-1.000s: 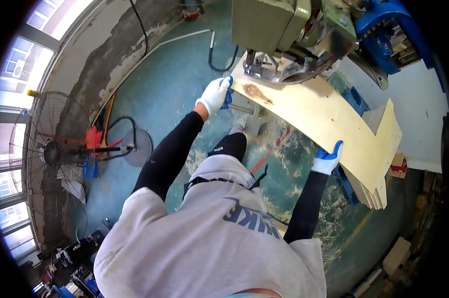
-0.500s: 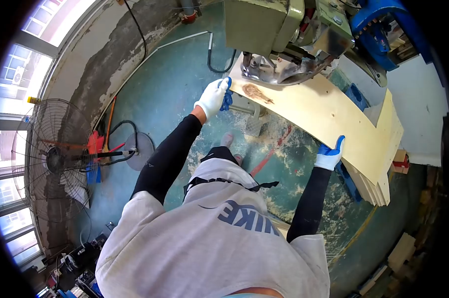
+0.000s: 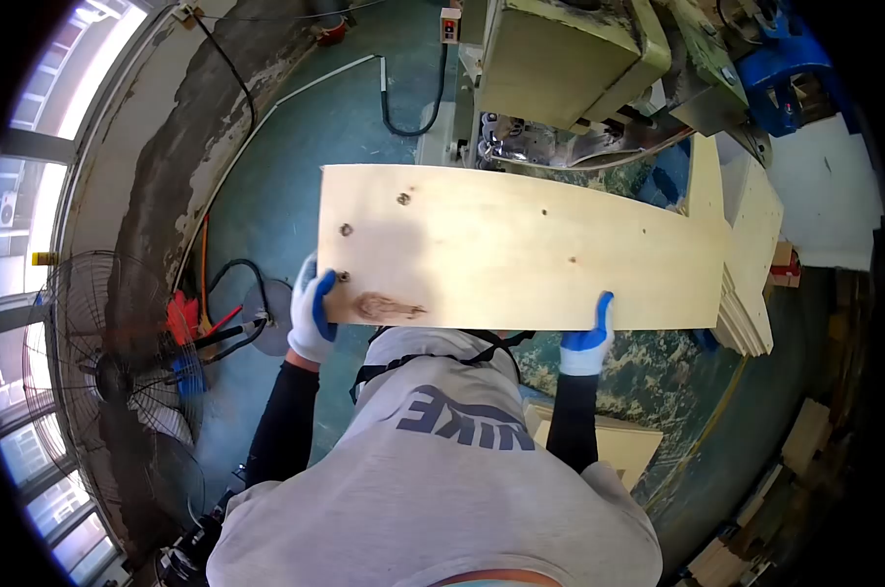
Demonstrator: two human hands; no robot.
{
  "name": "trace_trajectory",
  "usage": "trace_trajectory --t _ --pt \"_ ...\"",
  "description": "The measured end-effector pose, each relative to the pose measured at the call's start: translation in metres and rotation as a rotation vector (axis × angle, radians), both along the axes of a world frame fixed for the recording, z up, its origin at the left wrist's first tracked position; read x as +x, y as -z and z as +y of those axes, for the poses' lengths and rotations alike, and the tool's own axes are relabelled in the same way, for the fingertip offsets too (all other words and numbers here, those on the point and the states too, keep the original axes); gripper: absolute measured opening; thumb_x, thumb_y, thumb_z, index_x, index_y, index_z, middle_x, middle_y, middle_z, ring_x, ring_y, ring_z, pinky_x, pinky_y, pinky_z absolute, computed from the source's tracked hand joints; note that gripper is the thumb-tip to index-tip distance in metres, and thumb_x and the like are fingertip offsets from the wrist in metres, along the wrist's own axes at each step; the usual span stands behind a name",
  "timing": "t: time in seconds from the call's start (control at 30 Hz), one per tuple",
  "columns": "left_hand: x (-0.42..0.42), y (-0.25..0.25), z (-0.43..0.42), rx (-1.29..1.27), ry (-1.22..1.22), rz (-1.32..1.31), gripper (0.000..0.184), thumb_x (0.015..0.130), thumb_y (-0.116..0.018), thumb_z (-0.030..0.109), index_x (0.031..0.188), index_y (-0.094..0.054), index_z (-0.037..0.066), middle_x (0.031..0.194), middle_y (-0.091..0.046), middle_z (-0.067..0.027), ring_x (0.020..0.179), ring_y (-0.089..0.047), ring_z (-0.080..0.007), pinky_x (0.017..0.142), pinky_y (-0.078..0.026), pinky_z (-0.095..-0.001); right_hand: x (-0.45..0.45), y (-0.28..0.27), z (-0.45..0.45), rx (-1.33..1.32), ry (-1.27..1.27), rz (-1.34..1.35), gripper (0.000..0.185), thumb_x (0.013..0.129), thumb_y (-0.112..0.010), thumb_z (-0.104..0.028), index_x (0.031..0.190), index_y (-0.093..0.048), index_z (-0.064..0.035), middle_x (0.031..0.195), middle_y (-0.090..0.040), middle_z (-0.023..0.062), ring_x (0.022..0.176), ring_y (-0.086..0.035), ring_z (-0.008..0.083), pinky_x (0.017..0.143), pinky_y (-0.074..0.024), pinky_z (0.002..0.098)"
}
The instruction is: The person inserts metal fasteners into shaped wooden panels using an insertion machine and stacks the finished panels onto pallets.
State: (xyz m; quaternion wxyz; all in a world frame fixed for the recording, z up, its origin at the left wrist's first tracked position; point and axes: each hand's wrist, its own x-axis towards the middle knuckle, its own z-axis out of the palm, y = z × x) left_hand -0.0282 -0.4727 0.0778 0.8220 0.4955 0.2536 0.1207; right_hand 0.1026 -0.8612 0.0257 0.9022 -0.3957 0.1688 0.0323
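A long pale plywood panel (image 3: 501,249) with knots and a brown mark lies across the view in front of my body, clear of the machine head. My left hand (image 3: 313,311), in a white and blue glove, grips its left end near the lower corner. My right hand (image 3: 589,335), gloved alike, holds the lower edge right of the middle, thumb on the top face and other fingers hidden beneath. Beyond the panel is the green machine (image 3: 570,64) with its metal head. The panel's right end overlaps a stack of plywood pieces (image 3: 748,254).
A wire fan (image 3: 115,377) stands at the left by the windows. More plywood (image 3: 619,445) lies low beside my right arm. A switch box (image 3: 449,26) and black hose are at the top. Wood pieces (image 3: 804,435) line the right side.
The panel has come out from under the machine head toward my body and turned nearly level across the view. Both hands moved with it, left and down, still gripping.
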Motion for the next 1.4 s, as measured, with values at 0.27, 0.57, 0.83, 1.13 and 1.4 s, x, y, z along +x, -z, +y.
trace_trajectory --t 0.27,0.57,0.83,1.13,1.4 --pt "0.015 -0.016 0.096 0.553 0.119 0.049 0.040 0.105 -0.051 0.023 0.131 -0.057 -0.007 0.116 -0.066 -0.0078 0.103 -0.061 -0.0120 0.092 -0.047 -0.0268 -0.031 -0.002 0.086 0.149 0.018 0.061 0.044 0.105 -0.050 -0.033 0.136 -0.052 -0.0014 0.132 -0.061 0.0112 0.119 -0.060 0.0207 0.100 -0.0504 0.0371" --pt "0.050 0.005 0.140 0.441 0.126 -0.037 0.040 0.105 -0.052 0.022 0.130 -0.056 -0.008 0.117 -0.065 -0.0067 0.102 -0.060 -0.0112 0.092 -0.047 -0.0257 -0.020 -0.007 0.108 0.186 0.066 -0.016 0.036 0.106 -0.050 -0.028 0.130 -0.056 -0.0026 0.126 -0.064 0.0082 0.114 -0.063 0.0175 0.095 -0.0530 0.0323" --pt "0.103 0.030 0.177 0.287 0.174 -0.043 0.039 0.104 -0.054 0.021 0.131 -0.056 -0.008 0.117 -0.066 -0.0046 0.102 -0.061 -0.0102 0.091 -0.048 -0.0251 0.014 -0.005 0.130 0.152 0.115 0.012 0.033 0.103 -0.056 -0.028 0.128 -0.058 -0.0067 0.124 -0.065 0.0040 0.111 -0.064 0.0154 0.092 -0.0550 0.0308" --pt "0.115 0.007 0.162 0.351 0.234 -0.025 0.034 0.104 -0.054 0.015 0.131 -0.057 -0.005 0.106 -0.065 -0.0004 0.096 -0.058 -0.0078 0.088 -0.047 -0.0236 0.017 -0.014 0.125 0.165 0.161 -0.032 0.032 0.101 -0.059 -0.024 0.127 -0.059 -0.0038 0.122 -0.066 0.0076 0.108 -0.066 0.0200 0.093 -0.0556 0.0349" --pt "0.114 0.019 0.183 0.331 0.276 0.072 0.032 0.104 -0.055 0.016 0.128 -0.059 -0.004 0.106 -0.065 0.0003 0.094 -0.059 -0.0079 0.087 -0.048 -0.0235 -0.001 -0.019 0.133 0.183 0.170 0.035 0.033 0.101 -0.060 -0.025 0.126 -0.059 -0.0046 0.122 -0.066 0.0088 0.109 -0.066 0.0220 0.091 -0.0578 0.0380"
